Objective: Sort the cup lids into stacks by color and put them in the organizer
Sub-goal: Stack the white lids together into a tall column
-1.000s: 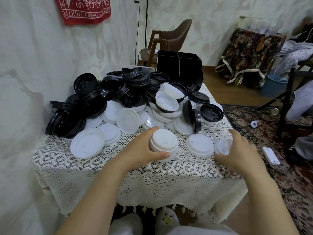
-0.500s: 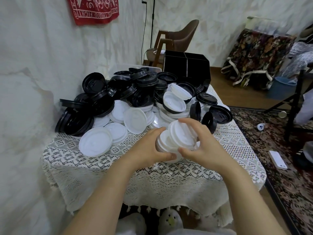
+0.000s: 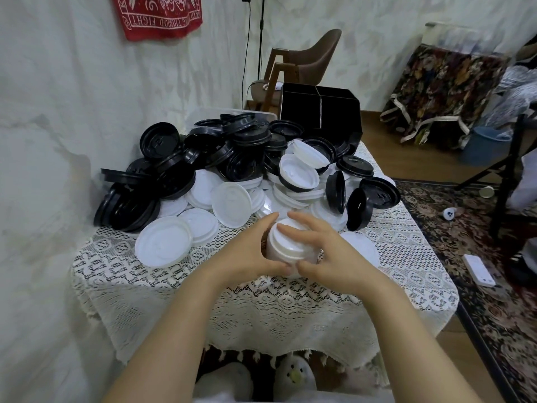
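Lower centre: left hand point(image 3: 247, 253) and right hand point(image 3: 329, 257), each grip clasped round the white stack point(image 3: 286, 245) over the counter point(image 3: 290, 309), likely squaring its lids. Behind: mixed pile point(image 3: 232, 167) of black and white lids, unsorted. Upper centre: black organizer point(image 3: 319, 112), awaiting stacks.
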